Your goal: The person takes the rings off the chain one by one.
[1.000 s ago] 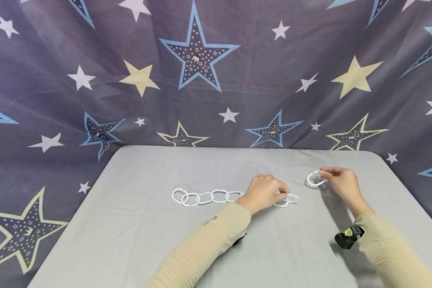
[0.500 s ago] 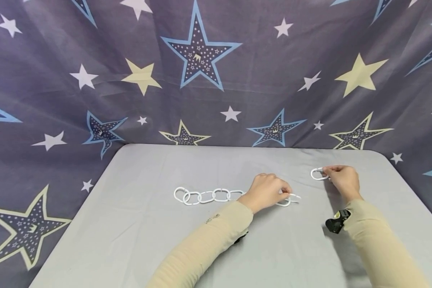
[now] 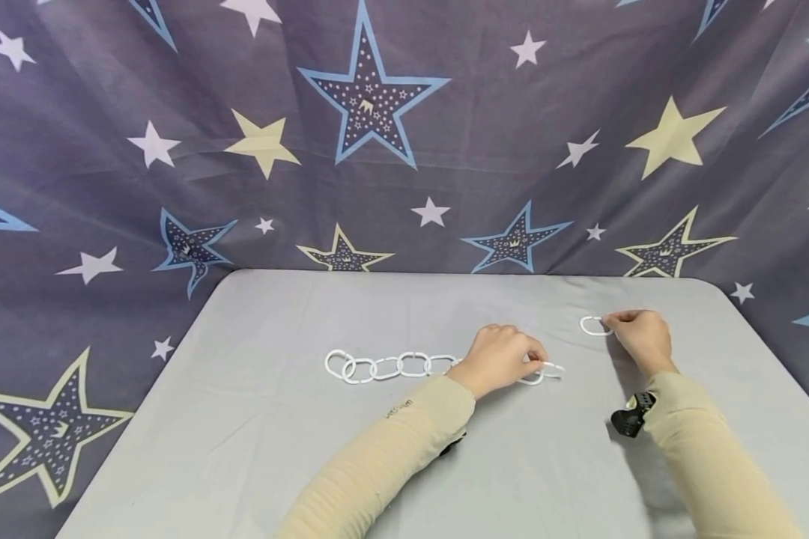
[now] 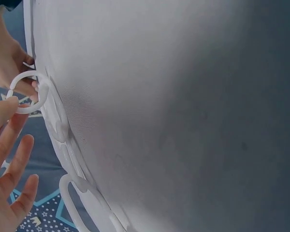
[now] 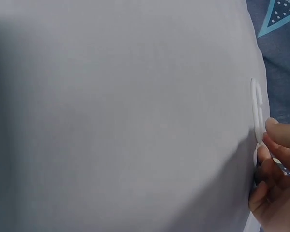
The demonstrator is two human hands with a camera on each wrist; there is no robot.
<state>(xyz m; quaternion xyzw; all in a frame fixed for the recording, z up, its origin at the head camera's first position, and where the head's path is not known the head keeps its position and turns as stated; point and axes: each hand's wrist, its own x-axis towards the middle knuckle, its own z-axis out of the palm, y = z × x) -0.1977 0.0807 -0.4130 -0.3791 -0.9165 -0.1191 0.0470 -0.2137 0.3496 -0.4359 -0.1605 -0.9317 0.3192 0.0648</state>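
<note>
A chain of white plastic links (image 3: 414,364) lies across the middle of the table, part of it hidden under my left hand (image 3: 495,361). My left thumb and forefinger pinch one link (image 4: 26,110) near the chain's right end, with the other fingers spread. Further right and back, my right hand (image 3: 643,338) pinches the near end of a loose white link (image 3: 593,326). That link (image 5: 254,108) lies low at the table surface in the right wrist view. A gap separates it from the chain.
A grey cloth covers the table (image 3: 243,464). Behind it hangs a dark curtain (image 3: 445,150) with printed stars, meeting the table's back edge. A black wrist camera (image 3: 630,415) sits below my right sleeve.
My right hand has moved slightly back and lowered the loose link, which was tilted up and now lies flatter. The left hand and chain stay nearly where they were.
</note>
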